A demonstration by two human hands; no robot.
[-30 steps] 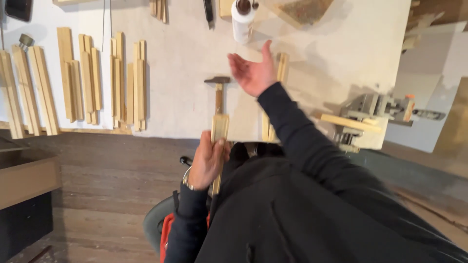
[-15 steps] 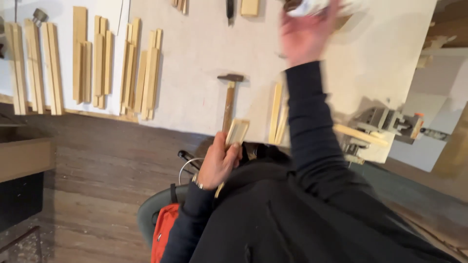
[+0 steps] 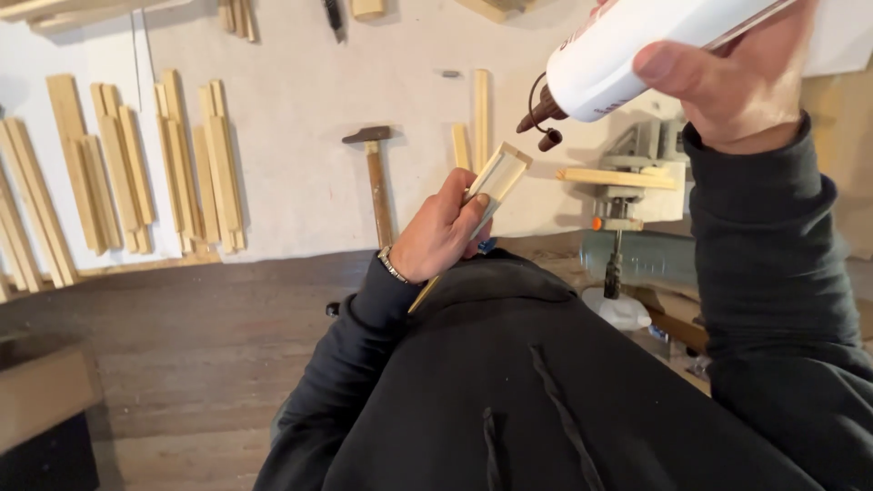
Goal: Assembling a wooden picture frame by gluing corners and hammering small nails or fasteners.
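My left hand grips a slim pale wooden strip with a grooved, channel-like end, held up in front of my chest and slanting up to the right. My right hand holds a white glue bottle tipped down to the left. Its dark brown nozzle, with the cap dangling on a tether, hangs just above and to the right of the strip's upper end, not touching it.
A white worktop carries a hammer, rows of wooden strips on the left and two more strips near the middle. A clamp or vise with a wooden bar sits at right. A brown box stands lower left on the wooden floor.
My right hand reached to the far edge of the worktop, took the glue bottle and brought it down, nozzle first, over the strip. My left hand lifted the strip higher.
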